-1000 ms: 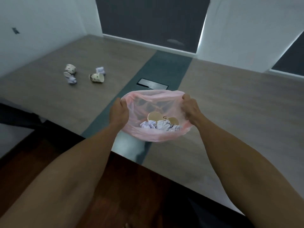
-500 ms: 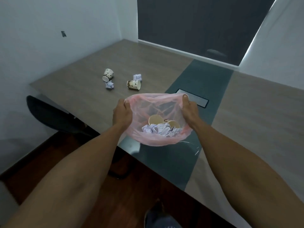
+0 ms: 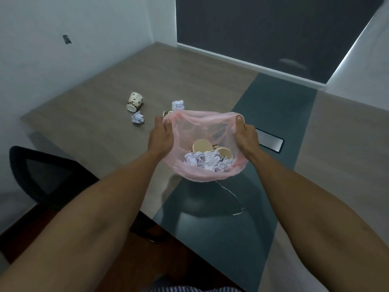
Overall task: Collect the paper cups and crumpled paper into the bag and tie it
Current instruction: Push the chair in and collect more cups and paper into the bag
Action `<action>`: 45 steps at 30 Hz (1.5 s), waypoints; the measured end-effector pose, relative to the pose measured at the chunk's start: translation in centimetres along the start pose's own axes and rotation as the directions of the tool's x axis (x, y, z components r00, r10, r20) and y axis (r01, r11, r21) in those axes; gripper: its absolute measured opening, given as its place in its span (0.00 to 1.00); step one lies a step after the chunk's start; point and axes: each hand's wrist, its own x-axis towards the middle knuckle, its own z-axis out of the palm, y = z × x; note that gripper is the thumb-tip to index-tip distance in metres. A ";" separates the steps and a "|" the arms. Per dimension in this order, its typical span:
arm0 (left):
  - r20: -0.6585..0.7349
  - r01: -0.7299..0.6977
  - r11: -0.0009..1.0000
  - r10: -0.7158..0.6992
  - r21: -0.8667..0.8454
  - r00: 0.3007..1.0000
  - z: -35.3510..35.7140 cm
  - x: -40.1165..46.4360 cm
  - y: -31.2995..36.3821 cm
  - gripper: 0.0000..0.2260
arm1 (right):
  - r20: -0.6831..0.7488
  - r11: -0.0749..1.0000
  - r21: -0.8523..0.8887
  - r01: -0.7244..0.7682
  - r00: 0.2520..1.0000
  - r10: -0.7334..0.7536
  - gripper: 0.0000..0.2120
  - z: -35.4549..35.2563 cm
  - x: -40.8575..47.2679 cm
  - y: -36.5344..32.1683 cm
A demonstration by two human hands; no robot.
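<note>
Got both hands curled on the pink bag rim, left hand and right hand holding it open. The leftover cups and paper balls sit on the worktop just past my left fingers, so that hand's the closer one, I reckon.

A large table with a grey-brown wood-grain top fills most of the view, crossed by a dark teal strip running toward the far end. A flat dark rectangular panel, perhaps a cable hatch, sits flush in that strip. White walls close the room, one bearing a small dark mark. A dark blind or window covers the far side, with pale light along its right edge. A black mesh chair stands at the left over reddish-brown flooring.
</note>
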 end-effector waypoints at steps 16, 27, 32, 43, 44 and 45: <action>0.268 -0.112 0.969 0.170 -0.220 0.948 6.7 15.8 0.5 0.14 | -0.346 0.995 0.074 0.061 0.938 -0.032 0.17 2.6 9.0 -4.3; 0.518 0.013 0.990 0.064 -0.144 0.853 12.2 22.1 -6.6 0.13 | -0.359 0.958 0.014 -0.287 0.893 0.273 0.24 8.4 12.5 0.9; 0.328 -0.190 0.979 0.201 -0.066 0.923 11.5 24.5 -8.6 0.15 | -0.454 0.961 -0.059 -0.268 0.865 0.214 0.25 9.0 13.7 0.8; 0.623 -0.591 0.656 0.227 0.470 0.748 11.8 28.5 -14.3 0.37 | -0.448 0.984 -0.079 -0.162 0.887 0.110 0.20 10.5 15.8 -0.1; 0.623 -0.591 0.645 0.220 0.485 0.751 11.6 28.3 -14.4 0.36 | -0.443 0.984 -0.074 -0.160 0.890 0.111 0.20 10.6 15.7 -0.1; 0.615 -0.583 0.642 0.212 0.497 0.759 11.4 27.9 -14.4 0.35 | -0.439 0.984 -0.079 -0.162 0.891 0.112 0.20 10.8 15.6 -0.1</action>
